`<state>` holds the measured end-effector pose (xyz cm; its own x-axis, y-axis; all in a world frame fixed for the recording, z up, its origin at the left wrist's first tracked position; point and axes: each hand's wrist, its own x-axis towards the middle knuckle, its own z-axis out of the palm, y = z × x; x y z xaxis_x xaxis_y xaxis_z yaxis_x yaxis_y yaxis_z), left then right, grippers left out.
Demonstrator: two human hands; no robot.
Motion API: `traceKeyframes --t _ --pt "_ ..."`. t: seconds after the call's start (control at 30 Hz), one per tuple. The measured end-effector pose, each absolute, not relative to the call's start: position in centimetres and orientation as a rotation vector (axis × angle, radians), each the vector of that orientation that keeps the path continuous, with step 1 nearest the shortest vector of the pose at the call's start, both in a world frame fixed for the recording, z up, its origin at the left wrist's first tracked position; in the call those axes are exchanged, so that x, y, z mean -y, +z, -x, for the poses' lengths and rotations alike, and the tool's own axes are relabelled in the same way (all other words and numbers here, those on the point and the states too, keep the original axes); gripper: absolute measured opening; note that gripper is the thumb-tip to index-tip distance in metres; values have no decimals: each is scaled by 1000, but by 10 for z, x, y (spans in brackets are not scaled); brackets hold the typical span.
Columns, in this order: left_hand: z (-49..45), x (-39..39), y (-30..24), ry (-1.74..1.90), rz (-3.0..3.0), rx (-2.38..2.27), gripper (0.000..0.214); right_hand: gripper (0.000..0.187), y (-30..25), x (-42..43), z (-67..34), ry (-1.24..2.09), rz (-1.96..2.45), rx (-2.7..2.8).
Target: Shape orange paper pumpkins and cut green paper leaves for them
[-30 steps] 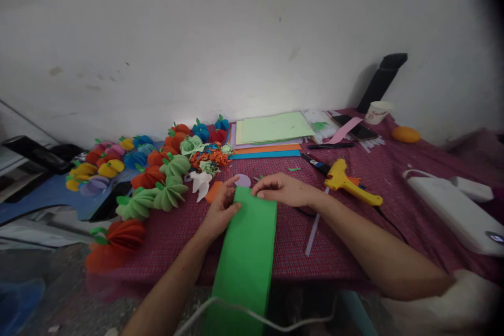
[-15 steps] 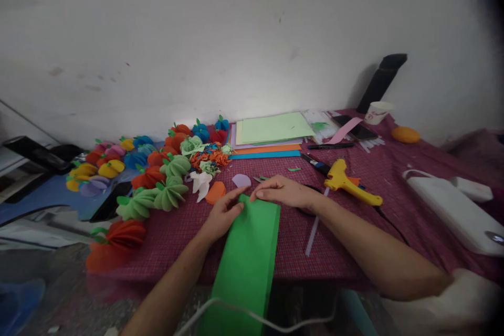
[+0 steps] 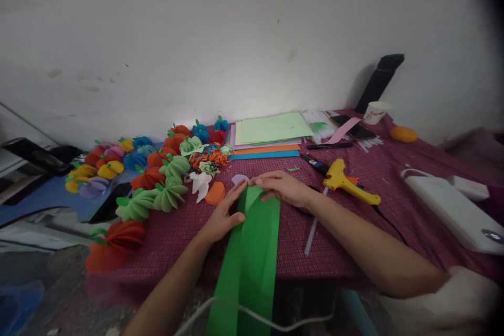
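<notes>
The left hand (image 3: pixel 221 216) takes the left long edge of the green paper strip (image 3: pixel 258 252) between thumb and outstretched fingers, while the right hand (image 3: pixel 281 189) lies palm down with its fingers spread flat over the strip's far end; the two hands sit close together, their fingertips almost meeting at that end. The strip lies on the red checked cloth (image 3: pixel 354 231), runs straight toward the person and hangs over the near table edge, where a white cable (image 3: pixel 252 314) crosses it. A lengthwise fold shows in it: the left part stands up a little as a darker flap, the right part lies flat. By the look of it the fold is started but not pressed down, and no sharp crease shows along the length. Just beyond the fingers lie a lilac paper disc (image 3: pixel 238 178) and an orange paper piece (image 3: pixel 215 193). To the right a yellow glue gun (image 3: pixel 346 181) rests near the right wrist; to the left stand finished paper pumpkins (image 3: pixel 157 184), and at the wall a stack of coloured sheets (image 3: pixel 271 134).
</notes>
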<state>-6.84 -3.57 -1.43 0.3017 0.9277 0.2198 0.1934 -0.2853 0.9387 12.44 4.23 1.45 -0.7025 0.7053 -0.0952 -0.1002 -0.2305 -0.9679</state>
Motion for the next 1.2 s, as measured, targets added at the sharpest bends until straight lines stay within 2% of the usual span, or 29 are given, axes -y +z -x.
traceKeyframes --t 0.1,0.2,0.3,0.4,0.47,0.63,0.67,0.83,0.93,1.07,1.13,1.2 --pt "69 38 -7 987 -1608 -949 90 29 14 -42 -124 2045 680 1426" --pt "67 43 9 908 -1501 -934 84 31 13 -42 -123 2023 694 1441" --pt "65 46 26 787 -1488 -1122 64 32 15 -40 -124 1947 750 1477" --pt "69 47 37 642 -1450 -1333 34 35 22 -37 -126 1957 718 1520" --pt "78 45 40 554 -1326 -1432 26 40 25 -38 -129 1959 680 1583" --pt "107 47 45 673 -999 -1560 24 53 15 -51 -135 1406 840 1852" --pt "112 49 45 687 -976 -1555 24 56 11 -53 -135 1384 852 1880" --pt "128 56 47 640 -985 -1505 27 64 4 -44 -132 1743 800 2023" --pt "135 52 43 562 -1124 -1531 25 56 6 -33 -134 1785 802 2051" --pt "126 46 33 479 -1476 -1709 25 23 -1 -23 -142 1780 817 2087" --pt "110 50 29 596 -1786 -1979 41 16 -6 -17 -145 1724 913 2128" --pt "91 62 30 647 -2049 -2214 54 18 -9 -11 -148 1697 1006 2120"
